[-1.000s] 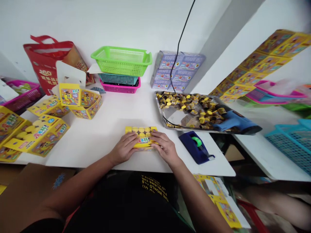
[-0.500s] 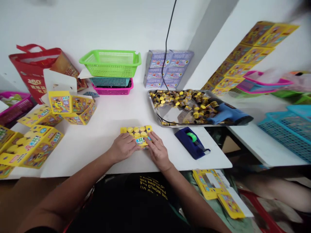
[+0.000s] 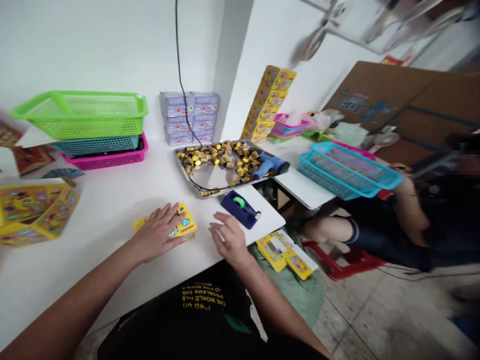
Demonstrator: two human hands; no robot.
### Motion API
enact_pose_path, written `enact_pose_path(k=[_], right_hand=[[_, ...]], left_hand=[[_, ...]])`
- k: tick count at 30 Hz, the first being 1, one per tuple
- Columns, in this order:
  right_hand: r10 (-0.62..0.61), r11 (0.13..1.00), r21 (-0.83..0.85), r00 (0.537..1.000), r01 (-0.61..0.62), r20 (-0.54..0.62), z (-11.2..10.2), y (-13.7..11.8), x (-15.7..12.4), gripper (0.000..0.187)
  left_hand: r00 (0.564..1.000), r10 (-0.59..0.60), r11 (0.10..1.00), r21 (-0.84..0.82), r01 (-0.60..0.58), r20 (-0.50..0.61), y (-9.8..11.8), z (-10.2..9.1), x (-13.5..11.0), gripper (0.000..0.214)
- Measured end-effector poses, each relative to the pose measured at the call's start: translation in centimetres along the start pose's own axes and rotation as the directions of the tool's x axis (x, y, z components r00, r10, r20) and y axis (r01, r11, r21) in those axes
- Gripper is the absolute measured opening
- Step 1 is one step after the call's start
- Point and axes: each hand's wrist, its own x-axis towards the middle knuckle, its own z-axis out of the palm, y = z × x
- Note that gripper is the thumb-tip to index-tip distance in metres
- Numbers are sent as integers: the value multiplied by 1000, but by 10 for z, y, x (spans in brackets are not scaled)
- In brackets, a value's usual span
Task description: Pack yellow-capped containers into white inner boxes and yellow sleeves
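On the flat white counter (image 3: pixel 112 192), has a yellow printed cardboard box (image 3: pixel 186 221) under the left hand (image 3: pixel 160 229), spread and unclenched. Holds the right hand (image 3: pixel 230 241) empty, loosely bent, with a navy-blue tape dispenser (image 3: pixel 244 216) just beyond it.

The left hand (image 3: pixel 160 229) covers most of the yellow box (image 3: pixel 188 222). The left edge crops an open carton (image 3: pixel 58 212), the top edge a cable (image 3: pixel 177 40), the right edge a blurred co-worker (image 3: pixel 446 215). Print on the purple boxes (image 3: pixel 180 122) is too small to read.
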Motion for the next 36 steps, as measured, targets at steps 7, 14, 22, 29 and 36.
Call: enact_pose_path(k=[7,14,22,29,36], right_hand=[[621,674,-315,744,-668,-248,-83,98,-20,26],[767,592,-521,628,-615,131,-89,109,19,30],[834,532,-527,519,-663,188,-92,104,40,12],[928,369,-275,336,-888,161,-79,120,28,9],[960,250,31,251,-968,124,-74,128,16,15]], left_hand=[[991,-89,995,41,93,-100,9,15,11,67],[976,56,998,33,-50,-211,2,31,16,53],[933,169,984,2,-177,-317,-30,56,22,53],[971,63,998,34,-57,-232,3,25,17,51],[986,-31,999,24,35,-162,20,5,12,47]])
